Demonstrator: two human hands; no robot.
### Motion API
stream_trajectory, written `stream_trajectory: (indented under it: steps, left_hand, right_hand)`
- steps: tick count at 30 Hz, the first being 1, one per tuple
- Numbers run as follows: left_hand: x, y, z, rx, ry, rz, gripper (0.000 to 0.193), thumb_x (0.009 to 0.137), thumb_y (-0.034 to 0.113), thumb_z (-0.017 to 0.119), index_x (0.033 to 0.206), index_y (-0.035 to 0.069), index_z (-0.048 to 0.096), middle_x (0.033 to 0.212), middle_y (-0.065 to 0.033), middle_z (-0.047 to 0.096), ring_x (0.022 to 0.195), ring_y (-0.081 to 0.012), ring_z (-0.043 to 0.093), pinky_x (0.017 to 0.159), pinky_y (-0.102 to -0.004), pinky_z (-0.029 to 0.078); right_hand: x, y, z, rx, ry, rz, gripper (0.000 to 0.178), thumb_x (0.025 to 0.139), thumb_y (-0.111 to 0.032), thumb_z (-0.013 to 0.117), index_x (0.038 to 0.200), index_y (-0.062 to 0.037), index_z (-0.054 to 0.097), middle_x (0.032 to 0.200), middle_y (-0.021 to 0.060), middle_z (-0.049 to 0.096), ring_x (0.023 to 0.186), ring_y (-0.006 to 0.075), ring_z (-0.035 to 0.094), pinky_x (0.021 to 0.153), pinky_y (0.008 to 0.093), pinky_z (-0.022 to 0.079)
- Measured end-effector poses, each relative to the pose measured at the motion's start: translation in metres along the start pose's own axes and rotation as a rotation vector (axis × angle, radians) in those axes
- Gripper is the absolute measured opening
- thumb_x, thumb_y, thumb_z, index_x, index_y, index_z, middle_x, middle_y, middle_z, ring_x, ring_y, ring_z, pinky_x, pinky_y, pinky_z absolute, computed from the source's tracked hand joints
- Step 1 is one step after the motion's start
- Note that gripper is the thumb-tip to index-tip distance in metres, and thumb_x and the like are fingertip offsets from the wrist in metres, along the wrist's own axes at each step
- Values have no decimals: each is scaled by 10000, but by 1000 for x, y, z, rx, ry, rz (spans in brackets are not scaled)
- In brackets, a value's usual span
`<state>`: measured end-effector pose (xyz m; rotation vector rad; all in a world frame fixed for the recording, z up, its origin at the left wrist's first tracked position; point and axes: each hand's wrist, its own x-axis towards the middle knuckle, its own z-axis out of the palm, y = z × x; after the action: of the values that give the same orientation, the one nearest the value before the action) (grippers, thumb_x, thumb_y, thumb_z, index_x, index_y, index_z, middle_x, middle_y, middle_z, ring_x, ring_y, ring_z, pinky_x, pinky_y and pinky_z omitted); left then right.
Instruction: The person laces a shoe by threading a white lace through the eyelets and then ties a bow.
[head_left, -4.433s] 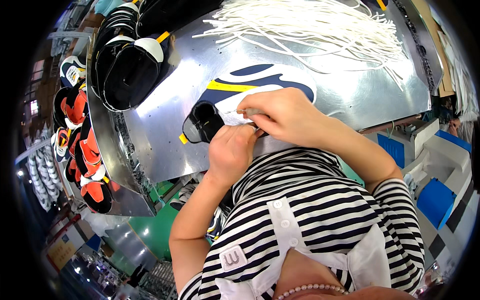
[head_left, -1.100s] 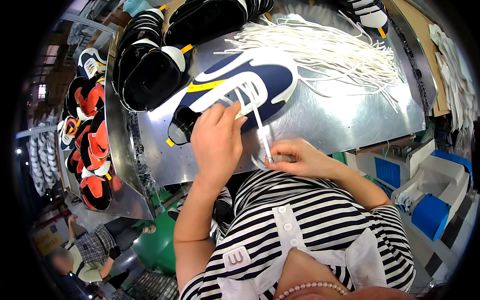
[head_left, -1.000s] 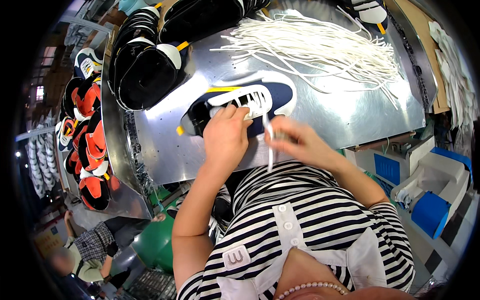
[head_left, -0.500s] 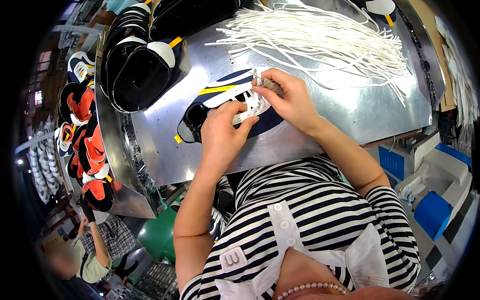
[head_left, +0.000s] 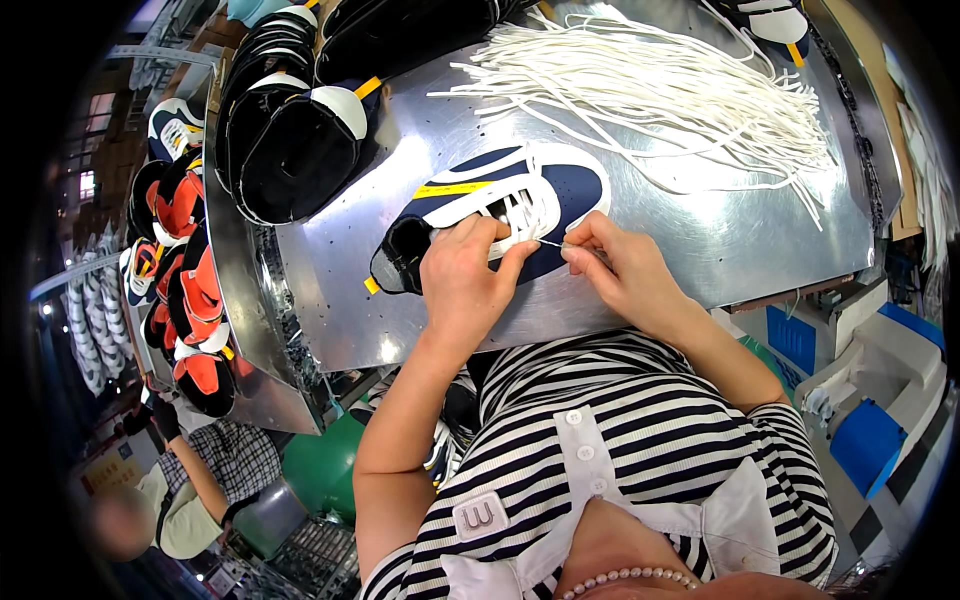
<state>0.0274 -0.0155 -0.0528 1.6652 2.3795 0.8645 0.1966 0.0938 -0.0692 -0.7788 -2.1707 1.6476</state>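
Note:
A navy shoe upper (head_left: 578, 185) with white trim and a yellow stripe lies on the metal table, toe to the right. White lace (head_left: 527, 214) crosses its throat. My left hand (head_left: 465, 270) grips the upper at the throat opening, fingers tucked inside and thumb on the near eyelet edge. Beside it, my right hand (head_left: 625, 268) is closed in a pinch on a slim hook tool (head_left: 551, 243), whose thin shaft reaches the near eyelet edge by my left thumb. Its handle is hidden in the hand, and I cannot tell whether lace is on the tip.
White laces (head_left: 660, 100) lie in a loose heap at the back of the metal table (head_left: 345, 325). Nested dark uppers (head_left: 300, 150) stand at the back left. Red and navy uppers (head_left: 200, 300) sit beyond the left edge. Another person (head_left: 190, 490) is at lower left.
My right hand has come from the far side of the throat to the near side, carrying the hook tool. My left hand keeps its grip on the shoe upper.

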Motion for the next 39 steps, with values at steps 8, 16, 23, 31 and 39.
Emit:
stream_trajectory:
  steps: [8, 16, 23, 31, 39]
  left_hand:
    - [-7, 2, -1, -106, -70, 25, 234, 746, 194, 800, 796, 39, 633, 750, -89, 614, 698, -289, 606, 609, -384, 455]
    - [-29, 9, -4, -104, -31, 78, 176, 774, 117, 768, 816, 29, 621, 735, -108, 569, 685, -297, 561, 600, -382, 433]
    - [-42, -1, -16, 66, 62, 253, 154, 739, 89, 775, 815, 59, 645, 712, -50, 549, 678, -240, 548, 590, -350, 430]
    - [-53, -5, -9, 152, 208, 351, 164, 700, 63, 753, 828, 61, 650, 700, -58, 541, 678, -229, 565, 584, -339, 433]
    - [-49, -6, -10, -1, 92, 290, 176, 723, 50, 775, 836, 46, 640, 716, -76, 558, 673, -259, 559, 578, -361, 446]
  right_hand:
    - [-1, 2, 10, 55, 35, 69, 148, 937, -140, 608, 953, -5, 551, 733, 141, 673, 681, 283, 685, 623, 364, 509]
    - [3, -9, 19, 37, -71, 134, 155, 938, -135, 607, 980, -11, 525, 809, 121, 672, 687, 222, 663, 630, 336, 499]
    - [2, -30, -46, -218, 133, -167, 254, 855, -70, 666, 1108, -65, 647, 779, 98, 686, 649, 172, 670, 577, 309, 499]
    - [25, -45, 22, -808, -284, -288, 263, 791, -129, 695, 1045, -85, 647, 836, 94, 703, 733, 324, 677, 630, 399, 519]
    - [56, -38, 1, 85, -89, -171, 237, 851, -142, 695, 1065, -40, 686, 922, 51, 716, 791, 169, 639, 704, 312, 500]
